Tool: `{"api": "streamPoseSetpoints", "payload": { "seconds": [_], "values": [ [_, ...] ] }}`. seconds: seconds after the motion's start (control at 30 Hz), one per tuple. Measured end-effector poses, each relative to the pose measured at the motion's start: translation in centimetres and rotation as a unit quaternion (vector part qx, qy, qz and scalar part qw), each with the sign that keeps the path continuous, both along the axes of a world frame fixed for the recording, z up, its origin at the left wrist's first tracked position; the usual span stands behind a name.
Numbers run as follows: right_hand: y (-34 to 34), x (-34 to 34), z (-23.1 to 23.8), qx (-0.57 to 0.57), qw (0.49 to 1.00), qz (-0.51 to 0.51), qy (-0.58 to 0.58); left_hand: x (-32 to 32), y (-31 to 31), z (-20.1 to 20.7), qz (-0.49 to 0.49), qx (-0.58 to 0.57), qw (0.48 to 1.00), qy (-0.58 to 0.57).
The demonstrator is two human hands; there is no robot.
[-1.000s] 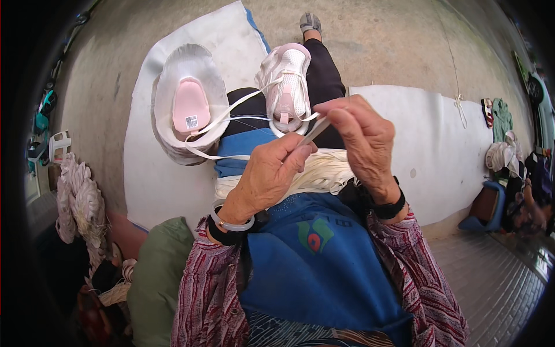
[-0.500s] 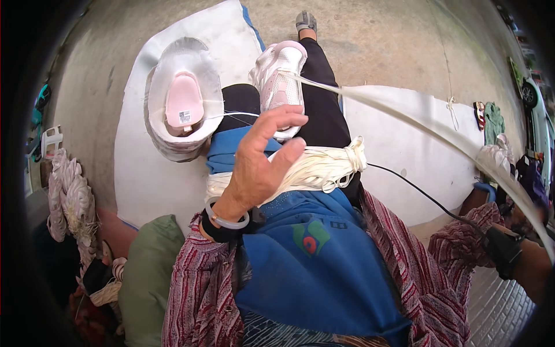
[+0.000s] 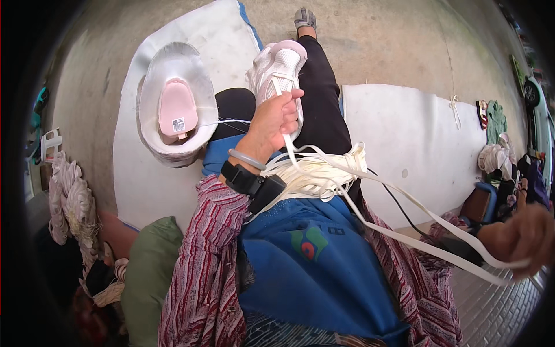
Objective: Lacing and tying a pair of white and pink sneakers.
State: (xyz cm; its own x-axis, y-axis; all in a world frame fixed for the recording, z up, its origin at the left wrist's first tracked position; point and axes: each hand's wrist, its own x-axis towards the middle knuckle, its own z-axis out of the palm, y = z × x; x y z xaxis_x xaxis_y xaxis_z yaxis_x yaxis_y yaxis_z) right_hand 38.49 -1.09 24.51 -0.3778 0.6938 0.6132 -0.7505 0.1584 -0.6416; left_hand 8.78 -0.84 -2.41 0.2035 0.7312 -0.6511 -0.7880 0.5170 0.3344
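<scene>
A white and pink sneaker [image 3: 276,66] rests on my lap, toe pointing away. My left hand [image 3: 272,122] is closed over it, pinching a cream shoelace [image 3: 399,234] where it leaves the shoe's upper. From there the lace runs in long strands across to the far right. Smeared by motion, my right hand [image 3: 523,238] appears closed around those strands, well apart from the shoe. A thick bundle of cream laces [image 3: 318,173] lies across my thighs, just behind my left hand. The shoe's lower part is hidden by that hand.
Left of the shoe stands a whitish oval container [image 3: 149,110] with a pink insole [image 3: 178,104] inside. White sheets [image 3: 399,144] cover the ground on both sides. Strung white shoes [image 3: 75,199] and a green cushion [image 3: 153,266] are at the left. A black cord [image 3: 404,214] runs right.
My left hand has gone from open fingers above the lap to a pinch on the lace at the shoe. The taut lace now hangs slack, and my right hand has moved up into view.
</scene>
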Motion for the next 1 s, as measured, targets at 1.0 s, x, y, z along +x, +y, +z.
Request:
{"api": "streamPoseSetpoints", "payload": {
  "seconds": [1.0],
  "values": [
    [1.9, -14.2, -28.3, 0.068, 0.661, -0.170, -0.728, -2.9, -3.1, -0.5, -0.164, 0.091, 0.903, 0.385]
  ]
}}
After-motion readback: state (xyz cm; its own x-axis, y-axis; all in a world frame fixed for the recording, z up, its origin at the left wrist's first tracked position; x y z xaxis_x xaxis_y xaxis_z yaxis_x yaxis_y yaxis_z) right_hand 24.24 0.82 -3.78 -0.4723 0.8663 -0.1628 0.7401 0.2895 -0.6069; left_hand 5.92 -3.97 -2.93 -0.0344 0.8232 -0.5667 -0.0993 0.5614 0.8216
